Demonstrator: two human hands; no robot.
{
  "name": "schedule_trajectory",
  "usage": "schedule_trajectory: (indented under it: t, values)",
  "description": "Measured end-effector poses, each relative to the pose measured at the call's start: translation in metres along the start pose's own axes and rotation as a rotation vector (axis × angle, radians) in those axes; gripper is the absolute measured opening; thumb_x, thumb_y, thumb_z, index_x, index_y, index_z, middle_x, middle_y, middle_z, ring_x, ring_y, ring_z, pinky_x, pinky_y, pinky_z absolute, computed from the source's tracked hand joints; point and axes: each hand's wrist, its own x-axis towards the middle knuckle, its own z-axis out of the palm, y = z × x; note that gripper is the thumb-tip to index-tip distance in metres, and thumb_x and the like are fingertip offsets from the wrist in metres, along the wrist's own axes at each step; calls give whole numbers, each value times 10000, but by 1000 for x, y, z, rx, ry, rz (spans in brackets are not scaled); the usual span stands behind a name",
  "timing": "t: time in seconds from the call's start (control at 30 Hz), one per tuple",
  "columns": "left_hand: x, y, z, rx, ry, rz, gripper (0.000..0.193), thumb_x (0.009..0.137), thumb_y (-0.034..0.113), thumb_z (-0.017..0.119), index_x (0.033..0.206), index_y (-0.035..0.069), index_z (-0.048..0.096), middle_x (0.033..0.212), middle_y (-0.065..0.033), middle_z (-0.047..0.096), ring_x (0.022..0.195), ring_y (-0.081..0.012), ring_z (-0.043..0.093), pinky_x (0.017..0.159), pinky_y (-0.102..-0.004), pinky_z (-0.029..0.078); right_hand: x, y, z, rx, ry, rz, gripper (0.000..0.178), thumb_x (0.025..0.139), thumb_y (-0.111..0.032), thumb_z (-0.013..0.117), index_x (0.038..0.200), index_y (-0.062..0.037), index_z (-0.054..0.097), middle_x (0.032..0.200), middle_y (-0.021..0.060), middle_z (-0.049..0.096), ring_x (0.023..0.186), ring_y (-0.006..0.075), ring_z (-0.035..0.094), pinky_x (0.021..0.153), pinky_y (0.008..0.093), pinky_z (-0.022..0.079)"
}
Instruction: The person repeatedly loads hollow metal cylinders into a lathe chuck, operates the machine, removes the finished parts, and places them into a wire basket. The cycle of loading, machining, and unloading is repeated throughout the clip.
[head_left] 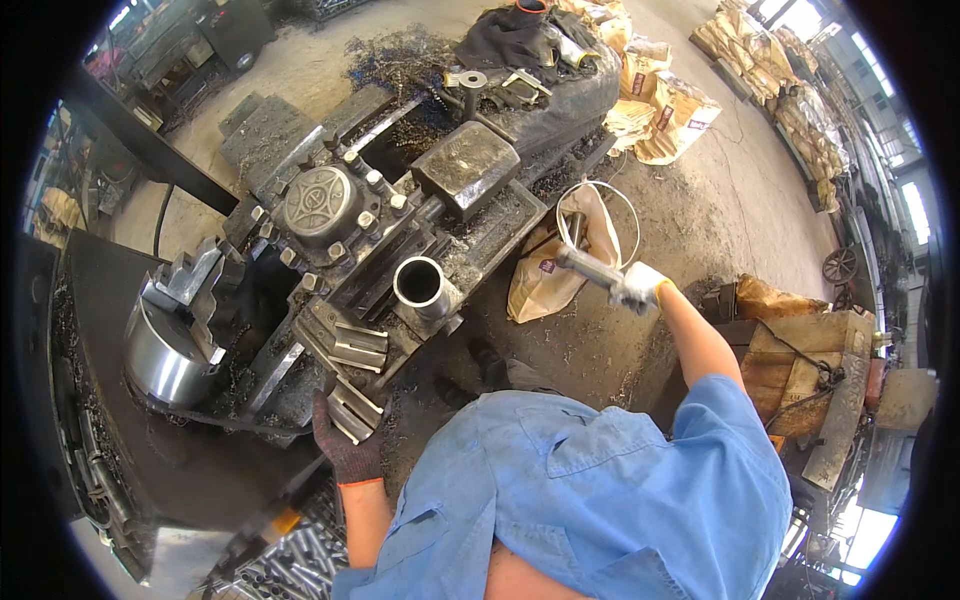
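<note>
My left hand [347,452], in a dark glove with an orange cuff, is closed around a shiny slotted metal part [354,410] at the front edge of the lathe. Right beside it, a similar slotted metal part [360,346] lies on the carriage. My right hand [640,287], in a pale, dirty glove, is held out to the right, wrapped round a grey, rod-like tool [592,266]. A thin white loop [637,215] curves above that tool; whether they are joined I cannot tell. An upright metal tube [420,283] stands on the carriage between my hands.
The lathe chuck [172,350] with stepped jaws sits at left, next to the bolted tool post [322,205]. Metal chips [400,60] lie behind. A paper sack [547,275] stands beyond my right hand. A wooden crate [810,370] is at right; several metal pieces [295,565] fill a basket below.
</note>
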Motion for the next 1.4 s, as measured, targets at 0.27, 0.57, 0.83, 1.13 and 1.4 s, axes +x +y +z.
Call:
schedule_trajectory:
  t: [0.27, 0.57, 0.83, 1.13, 1.4]
  values:
    - [-16, 3, 33, 176, -138, 59, 505, 1098, 401, 542, 1471, 65, 595, 1243, -165, 713, 1029, -348, 733, 853, -525, 636, -15, -114, -19, -411, 663, -638, 490, 955, -378, 653, 1273, -7, 699, 1242, 247, 747, 1180, 398, 718, 1036, 448, 557]
    - [-52, 3, 54, 159, -93, -30, 585, 1067, 474, 626, 1462, 53, 529, 1127, -174, 715, 903, -311, 767, 795, -454, 667, -161, -287, 148, -514, 31, -1174, 453, 824, -416, 848, 1161, -127, 761, 1202, 139, 759, 1058, 365, 742, 914, 439, 602]
    - [-28, 20, 15, 130, -12, 93, 551, 1016, 521, 693, 1299, 51, 643, 1078, -143, 744, 921, -275, 756, 836, -424, 651, -146, -295, 283, -685, 45, -1195, 606, 879, -253, 749, 1445, -111, 586, 1193, 205, 711, 1095, 447, 708, 934, 487, 589]
    - [-2, 61, 7, -22, -38, 283, 615, 1044, 575, 614, 1342, 37, 617, 1172, -168, 721, 1055, -322, 729, 961, -490, 611, -154, -350, 255, -165, -389, -1199, 738, 824, -456, 821, 1317, 69, 663, 1095, 252, 765, 1030, 330, 757, 944, 431, 572]
    - [-8, 83, 94, 213, -291, 808, 701, 1121, 409, 553, 1663, 49, 294, 1601, -161, 476, 1464, -297, 493, 1252, -486, 363, -223, -411, 234, -367, -236, -1390, 923, 699, -424, 923, 1446, -10, 570, 1299, 245, 714, 1153, 364, 729, 1021, 431, 570]
